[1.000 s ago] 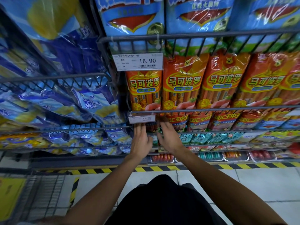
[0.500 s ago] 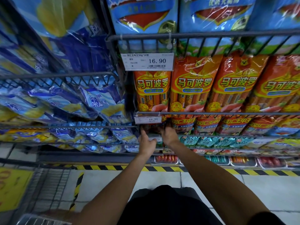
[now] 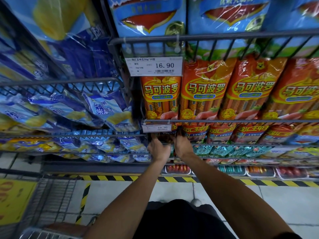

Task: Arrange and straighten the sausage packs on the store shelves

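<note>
Orange sausage packs (image 3: 203,90) stand in a row behind a wire rail (image 3: 241,121). Below them sits a second row of red and blue sausage packs (image 3: 222,133). My left hand (image 3: 158,149) and my right hand (image 3: 183,145) reach into the left end of that lower shelf, just under the 19.90 price tag (image 3: 156,128). Both sets of fingers go in around a dark pack (image 3: 166,137) there; the fingertips are hidden in shadow, so the hold is unclear.
Blue sausage bags (image 3: 148,16) hang on the top shelf. Blue and yellow snack bags (image 3: 101,109) fill the wire shelves at left. Teal packs (image 3: 224,150) and trays of sausages (image 3: 179,169) lie lower down. A trolley (image 3: 51,204) stands at bottom left by hazard-striped floor tape.
Both hands have pushed further up and into the lower shelf beneath the 19.90 tag, and the view has come closer to the shelves.
</note>
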